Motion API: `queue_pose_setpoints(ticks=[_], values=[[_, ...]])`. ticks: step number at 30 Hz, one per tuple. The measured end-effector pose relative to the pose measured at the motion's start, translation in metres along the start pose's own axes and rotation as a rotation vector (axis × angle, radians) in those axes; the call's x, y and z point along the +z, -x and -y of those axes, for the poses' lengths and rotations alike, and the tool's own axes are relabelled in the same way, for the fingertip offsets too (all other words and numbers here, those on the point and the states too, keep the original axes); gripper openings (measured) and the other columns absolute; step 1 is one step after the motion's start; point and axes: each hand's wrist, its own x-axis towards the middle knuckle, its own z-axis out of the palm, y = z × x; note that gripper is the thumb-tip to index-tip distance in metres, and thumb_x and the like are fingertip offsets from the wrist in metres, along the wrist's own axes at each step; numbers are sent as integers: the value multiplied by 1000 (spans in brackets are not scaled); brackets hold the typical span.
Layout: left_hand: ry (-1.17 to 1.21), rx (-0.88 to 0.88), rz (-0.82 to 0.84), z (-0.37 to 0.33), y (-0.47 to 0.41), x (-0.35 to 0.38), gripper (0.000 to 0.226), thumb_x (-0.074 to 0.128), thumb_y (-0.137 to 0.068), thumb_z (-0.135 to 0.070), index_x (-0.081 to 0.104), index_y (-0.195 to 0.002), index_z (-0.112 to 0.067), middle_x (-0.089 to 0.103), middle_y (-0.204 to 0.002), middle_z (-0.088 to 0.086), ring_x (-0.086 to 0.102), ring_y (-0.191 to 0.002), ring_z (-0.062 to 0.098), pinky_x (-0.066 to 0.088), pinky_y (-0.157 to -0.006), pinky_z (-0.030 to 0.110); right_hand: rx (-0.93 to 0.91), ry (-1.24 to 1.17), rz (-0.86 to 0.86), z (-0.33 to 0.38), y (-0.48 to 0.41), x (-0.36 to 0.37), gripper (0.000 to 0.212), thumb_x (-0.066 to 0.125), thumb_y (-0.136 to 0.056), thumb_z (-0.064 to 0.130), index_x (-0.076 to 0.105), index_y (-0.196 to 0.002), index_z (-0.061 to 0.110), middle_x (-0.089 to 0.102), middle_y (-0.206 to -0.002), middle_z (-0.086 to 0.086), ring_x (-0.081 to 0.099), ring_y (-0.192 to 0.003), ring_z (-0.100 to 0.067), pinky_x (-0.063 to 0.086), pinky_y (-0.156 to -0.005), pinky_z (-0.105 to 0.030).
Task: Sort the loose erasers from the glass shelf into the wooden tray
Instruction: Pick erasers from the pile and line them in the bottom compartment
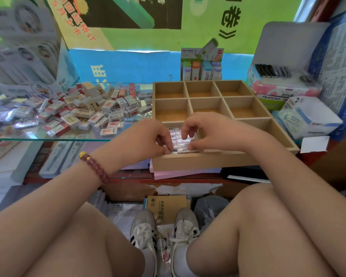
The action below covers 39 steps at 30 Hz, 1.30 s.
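A heap of loose erasers (pixel 78 110) in paper sleeves lies scattered across a glass shelf (pixel 28 138) at the left of a stationery stall, with white boxes (pixel 22 56) stacked behind it. A seated person leans in from below, knees bare and white trainers (pixel 144 232) planted among papers on the floor.

The left hand (pixel 146 136), a dark red bead bracelet (pixel 95 165) on its wrist, reaches over the shelf's edge into the nearest left compartment of a wooden tray (pixel 198 161). Its fingers are curled, and thumb and forefinger tips meet in a pinch on the front row of the packed erasers (pixel 185 149), which lie in neat rows flat against one another in that compartment.

The right hand (pixel 206 130) hovers over the same compartment, fingers bent downward with tips on the tops of the rows and the thumb against the nearest one. It cannot be told whether it pinches an eraser or merely presses on it.

The tray, divided into square compartments, rests on pink and lilac pads (pixel 178 173), just beside the shelf. Behind it stands a display pack (pixel 201 66) of pastel-capped items. To the right are a floral packet (pixel 284 89) and a wrapped white box (pixel 308 120).
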Motion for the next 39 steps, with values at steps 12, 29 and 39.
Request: queue_pose_setpoints(ticks=[12,29,39], values=[[217,-111,-521,38,9,-39,24,60,-85,-5,65,-74,-27,63,-81,-14,58,-77,-1,40,-69,5,-86,-288,-203,18,-6,-9,19,57,-91,18,62,-86,36,64,-88,16,56,-83,3,48,-76,-13],[-294,-307,-514,116,-65,-11,69,63,-79,-49,38,-135,-18,35,-141,7,28,-134,28,26,-105,41,151,-263,-417,5,-32,-3,18,57,-93,21,58,-84,37,58,-83,19,54,-78,2,37,-57,-8],[-389,-78,-584,126,-70,1,27,57,-91,-25,55,-117,-18,59,-121,2,52,-114,23,31,-96,36,73,-256,-343,9,-37,2,17,57,-92,20,59,-83,35,60,-80,16,55,-75,-1,40,-60,-12]])
